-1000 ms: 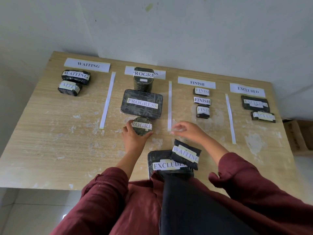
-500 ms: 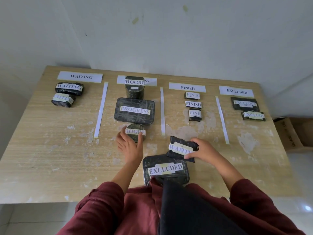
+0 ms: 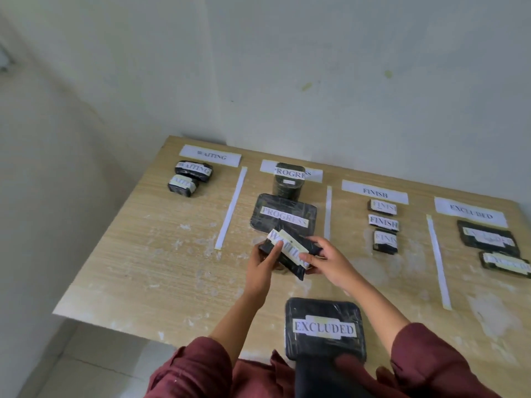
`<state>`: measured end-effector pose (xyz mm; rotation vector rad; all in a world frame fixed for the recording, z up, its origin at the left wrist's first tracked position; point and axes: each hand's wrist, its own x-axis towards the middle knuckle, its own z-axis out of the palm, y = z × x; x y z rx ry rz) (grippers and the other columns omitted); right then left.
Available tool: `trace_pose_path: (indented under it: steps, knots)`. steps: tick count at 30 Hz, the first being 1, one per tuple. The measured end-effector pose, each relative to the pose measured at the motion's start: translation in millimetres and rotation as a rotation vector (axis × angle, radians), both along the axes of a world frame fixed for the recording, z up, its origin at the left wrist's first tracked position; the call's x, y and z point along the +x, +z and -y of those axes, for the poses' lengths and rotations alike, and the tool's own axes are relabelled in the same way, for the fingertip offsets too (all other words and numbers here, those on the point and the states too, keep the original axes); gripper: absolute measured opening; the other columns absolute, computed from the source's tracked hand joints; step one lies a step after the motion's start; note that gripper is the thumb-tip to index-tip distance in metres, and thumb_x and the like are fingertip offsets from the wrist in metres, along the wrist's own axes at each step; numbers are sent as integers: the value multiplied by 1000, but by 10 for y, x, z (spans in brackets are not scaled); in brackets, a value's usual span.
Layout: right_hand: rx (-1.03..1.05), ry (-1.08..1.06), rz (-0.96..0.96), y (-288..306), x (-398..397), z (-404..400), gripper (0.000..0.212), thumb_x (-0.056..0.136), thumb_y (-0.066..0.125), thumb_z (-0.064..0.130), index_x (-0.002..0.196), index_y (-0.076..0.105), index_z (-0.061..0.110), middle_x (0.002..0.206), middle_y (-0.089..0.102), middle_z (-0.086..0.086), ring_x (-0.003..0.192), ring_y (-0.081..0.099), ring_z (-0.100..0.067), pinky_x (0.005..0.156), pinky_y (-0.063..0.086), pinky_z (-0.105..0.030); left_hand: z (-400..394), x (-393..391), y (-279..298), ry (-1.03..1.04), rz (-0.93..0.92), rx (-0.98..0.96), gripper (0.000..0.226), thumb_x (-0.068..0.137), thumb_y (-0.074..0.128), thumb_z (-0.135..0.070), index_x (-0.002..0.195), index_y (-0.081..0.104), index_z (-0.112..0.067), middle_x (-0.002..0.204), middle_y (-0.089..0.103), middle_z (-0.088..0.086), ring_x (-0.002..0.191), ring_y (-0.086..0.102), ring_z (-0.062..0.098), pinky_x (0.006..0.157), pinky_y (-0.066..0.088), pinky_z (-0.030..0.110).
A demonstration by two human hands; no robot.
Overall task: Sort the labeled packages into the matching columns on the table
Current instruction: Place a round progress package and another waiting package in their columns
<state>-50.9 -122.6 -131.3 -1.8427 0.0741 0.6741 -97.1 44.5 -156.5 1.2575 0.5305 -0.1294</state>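
Note:
A black package labelled WAITING is lifted above the table, held between both hands. My left hand grips its left end and my right hand its right side. It hides the small round PROGRESS package beneath. A large black EXCLUDED package lies at the table's near edge. White header labels mark four columns: WAITING, PROGRESS, FINISH, EXCLUDED.
Two WAITING packages lie far left. A PROGRESS can and a flat PROGRESS package fill the second column. Three FINISH packages and two EXCLUDED packages lie to the right. White strips divide the wooden table.
My right hand picked the WAITING package up off the EXCLUDED package and carried it forward and left. My left hand left the round PROGRESS package and took hold of it too.

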Motion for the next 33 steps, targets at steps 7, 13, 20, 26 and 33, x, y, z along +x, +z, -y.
trace_pose_path:
  steps: [7,13,20,26,33]
  knots:
    - [-9,164,74,2,158,-820,39,88,68,28,124,53,22,107,69,-7,92,70,-22,82,59,-44,-725,-59,-117,227,-66,-149,19,87,67,-13,103,60,-7,64,56,-4,54,52,8,72,56,27]
    - [-148,370,106,-115,171,-1389,39,96,55,35,132,44,29,112,63,3,99,64,-15,90,54,-36,-1320,-48,-251,625,-117,-20,47,90,63,-15,130,39,-16,106,57,8,92,60,21,81,54,34]
    - [-535,697,221,-438,249,-1948,61,93,58,26,146,30,19,147,33,-11,139,30,-28,112,28,-35,-1996,308,-460,573,-170,422,43,91,61,-21,130,45,-27,123,58,3,116,57,26,96,50,43]
    - [-775,873,231,-627,282,-2086,89,90,59,30,155,-2,27,160,-19,-16,150,-9,-34,119,7,-48,-2180,430,-642,236,-239,904,105,74,71,-52,151,11,-13,155,21,14,144,19,29,117,17,40]
    - [-818,936,286,-831,243,-2039,98,92,55,39,150,-23,29,151,-40,-16,144,-30,-34,119,-9,-49,-2138,473,-898,165,-205,1096,96,74,73,-50,148,24,-14,155,22,13,144,19,30,118,18,48]
